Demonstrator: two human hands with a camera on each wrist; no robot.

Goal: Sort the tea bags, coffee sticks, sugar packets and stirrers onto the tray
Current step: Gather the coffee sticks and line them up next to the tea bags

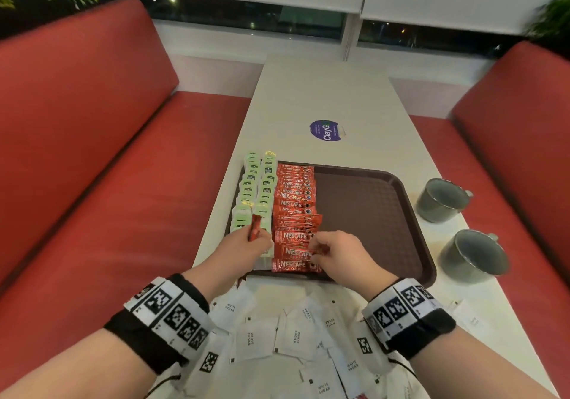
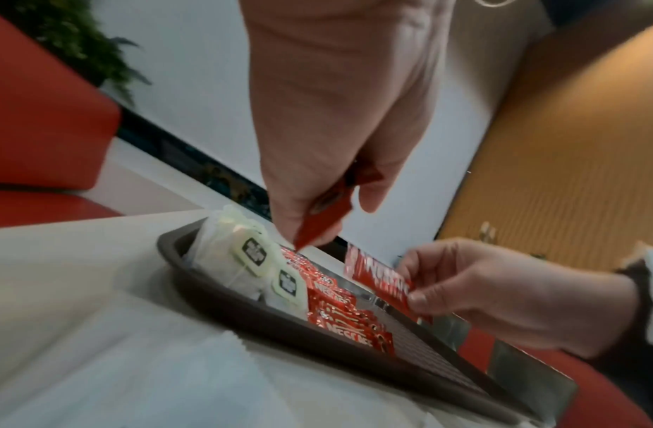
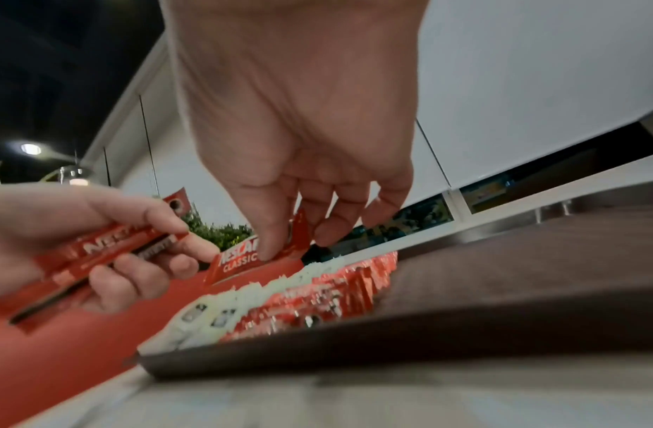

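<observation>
A brown tray lies on the white table. Two columns of green-tagged tea bags fill its left edge, and a column of red Nescafe coffee sticks lies beside them. My left hand hovers over the near tea bags and grips red coffee sticks that stick upward. Over the near end of the coffee column, my right hand pinches one coffee stick by its end, tilted just above the others. White sugar packets lie scattered on the table under my wrists.
Two grey mugs stand on the table right of the tray. The tray's right half is bare. A purple round sticker sits farther up the table. Red benches flank the table on both sides.
</observation>
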